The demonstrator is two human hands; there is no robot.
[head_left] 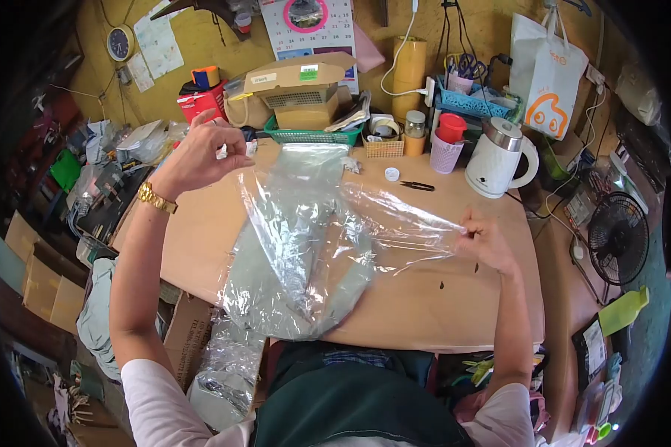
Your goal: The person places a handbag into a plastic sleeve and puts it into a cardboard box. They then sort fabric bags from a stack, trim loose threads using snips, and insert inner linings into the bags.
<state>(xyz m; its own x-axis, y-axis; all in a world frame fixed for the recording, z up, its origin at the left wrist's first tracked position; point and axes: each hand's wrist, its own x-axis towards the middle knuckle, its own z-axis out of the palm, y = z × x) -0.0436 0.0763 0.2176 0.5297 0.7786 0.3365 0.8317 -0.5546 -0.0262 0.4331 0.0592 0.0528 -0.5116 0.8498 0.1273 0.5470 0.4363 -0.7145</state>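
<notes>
Head view: the bag (317, 246) lies on the table (440, 316), left of the kettle (492, 160) and nearer me, with grey-green cloth (265, 294) showing through its film (406, 211). My right grip (487, 240), nearer me than the kettle, pinches the film between thumb and fingers and holds it in taut, glossy creases. My left grip (205, 149) is raised well left of the kettle, fingers curled; I cannot tell whether it has any film in it.

I judge the whole thing light and limp: the film thin and slick, apt to slide over itself or tear if I yank, the cloth soft. A loose edge gathered in a pinch should serve better than a press on the smooth middle.

The table is brown and smooth-looking, with snips (417, 186) and a cap (392, 173) left of the kettle. Farther left of it stands a green tray (347, 138) with a box (287, 79) on it. A tote (546, 74) hangs behind the kettle to the right, a fan (617, 238) stands right of it, and a clock (121, 43) is on the yellow wall (227, 58), far to its left.
</notes>
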